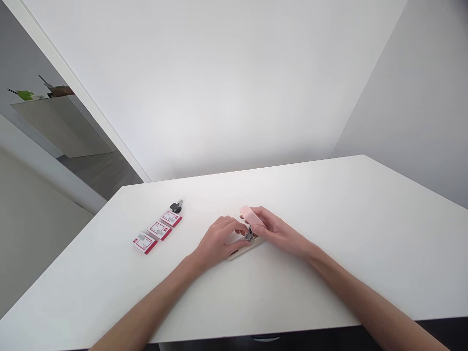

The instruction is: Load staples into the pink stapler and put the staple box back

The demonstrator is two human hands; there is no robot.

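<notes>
A stapler with a pink top and a cream base lies on the white table, its top swung up from the base. My right hand is wrapped round the pink top and steadies it. The thumb and fingers of my left hand pinch at the metal front part of the stapler, between top and base. My fingers cover much of the stapler's middle, so I cannot see whether staples are inside.
On the left of the white table, three small white and red boxes stand in a slanting row, with small grey pieces on them. Just behind them lies a black and silver staple remover. A white wall rises behind the table.
</notes>
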